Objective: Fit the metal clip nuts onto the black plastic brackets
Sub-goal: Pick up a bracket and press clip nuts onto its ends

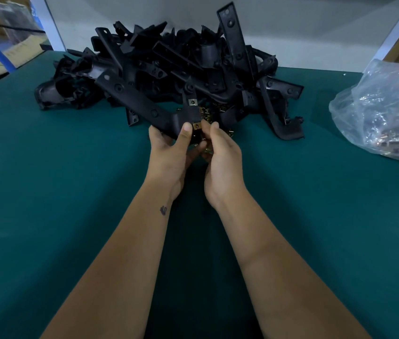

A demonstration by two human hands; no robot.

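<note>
Two bare forearms reach up from the bottom of the frame and meet at the centre, above a table [46, 192] covered in dark teal cloth. The left hand [169, 148] is closed around the near end of a long, angled black plastic bracket [130, 94], thumb on top, with the bracket running away toward the upper left. The right hand [220, 152] is curled just beside it, thumb and fingertips pinched on a small brass-coloured metal clip nut [196, 126] at the bracket's near edge, next to the left thumb. A second, silver-grey clip nut [192, 102] already sits on an upright tab of the same bracket, just above the hands. Behind the hands, a small scatter of loose brass-coloured clip nuts [205, 113] lies on the table. Beyond them, across the upper centre of the frame, is a large tangled heap of black plastic brackets [181, 57]. At the right edge a crumpled clear plastic bag [384, 111] rests on the table, with small metal parts dimly visible inside. A small dark tattoo [163, 210] marks the left wrist.
</note>
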